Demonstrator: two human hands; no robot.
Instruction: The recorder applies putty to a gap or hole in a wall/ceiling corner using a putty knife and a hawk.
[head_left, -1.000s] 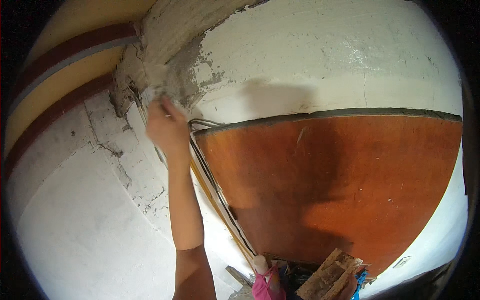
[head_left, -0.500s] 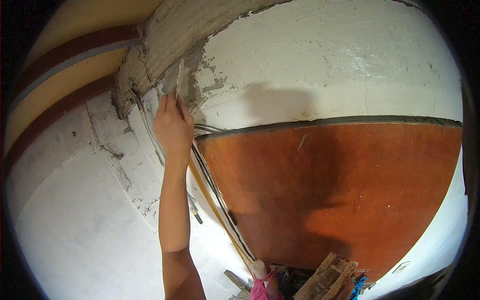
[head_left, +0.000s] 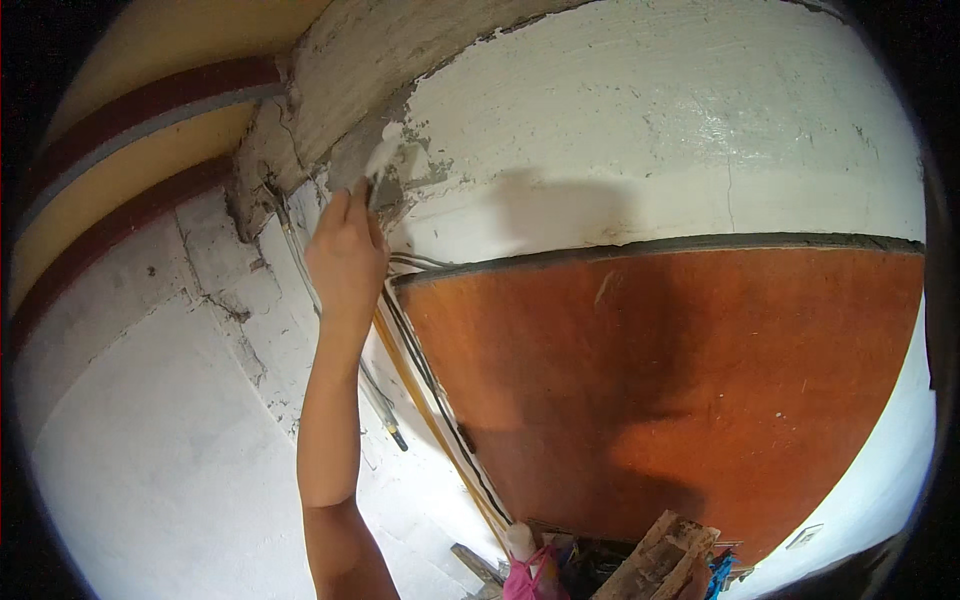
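Note:
My left hand (head_left: 345,250) is raised to the upper left part of the wall, with its fingers closed round a putty knife (head_left: 374,188). Most of the handle is hidden inside the fingers. White paste (head_left: 388,148) shows at the blade end, against a bare grey patch (head_left: 352,150) where the white wall coating is broken away. Whether all the paste sits on the blade or partly on the wall, I cannot tell. My right hand is out of view.
Right of my arm, cables (head_left: 412,345) and a yellowish strip (head_left: 405,375) run down beside a large reddish-brown board (head_left: 640,390). A cable with a dark end (head_left: 398,438) hangs nearby. Below are a piece of wood (head_left: 655,560) and pink cloth (head_left: 530,578). Overhead are dark red beams (head_left: 150,90).
My left wrist has turned, and the putty knife now tilts further to the right over the grey patch. White paste is more plainly visible at its end. My forearm has shifted slightly left.

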